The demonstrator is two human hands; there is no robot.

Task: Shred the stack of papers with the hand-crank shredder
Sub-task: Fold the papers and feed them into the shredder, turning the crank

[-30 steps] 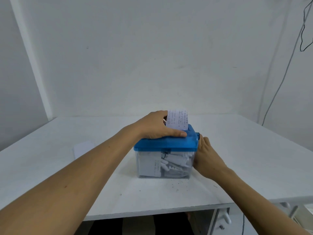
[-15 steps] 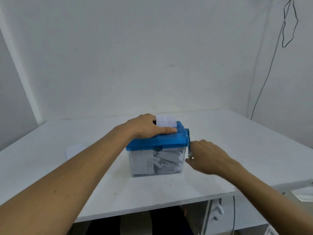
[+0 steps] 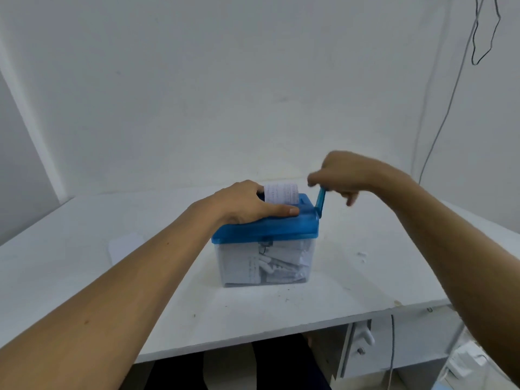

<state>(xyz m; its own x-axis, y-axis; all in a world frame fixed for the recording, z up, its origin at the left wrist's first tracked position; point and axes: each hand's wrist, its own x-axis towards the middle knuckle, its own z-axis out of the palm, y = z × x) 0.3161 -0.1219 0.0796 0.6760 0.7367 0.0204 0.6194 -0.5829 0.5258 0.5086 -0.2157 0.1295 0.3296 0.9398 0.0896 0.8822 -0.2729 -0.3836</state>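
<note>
lid (image 3: 270, 226) – blue | bin (image 3: 239, 266) – clear | table (image 3: 70, 266) – white

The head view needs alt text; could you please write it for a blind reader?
A person's right hand grips the blue crank handle of a small shredder on a white table, while the left hand presses on its lid. A printed sheet stands in the slot, above a clear bin of paper strips.
</note>
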